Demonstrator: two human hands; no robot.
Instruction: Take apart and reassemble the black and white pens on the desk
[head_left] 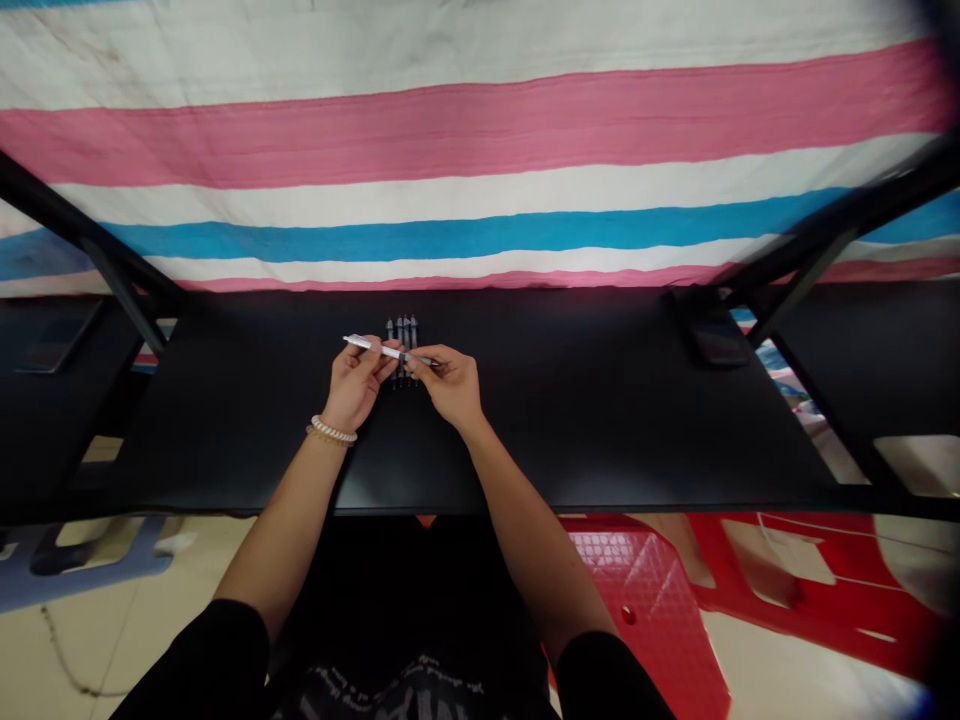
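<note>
A white pen (391, 352) with a dark grip is held level above the black table, between both hands. The fingers of my left hand (355, 378) pinch its white barrel, with the clip end pointing left. At the dark front end, my right hand (450, 382) closes on the pen with thumb and fingers. Just behind and below it, several dark pen refills or slim pens (403, 328) lie side by side on the table, partly hidden by the hands and the held pen.
The black table (585, 400) has dark metal frame posts (817, 240) on both sides. A dark phone-like object (716, 335) lies at the right. Behind hangs a striped tarp (480, 130). Red plastic stools (637, 590) stand below right, a grey-blue stool (142, 550) below left.
</note>
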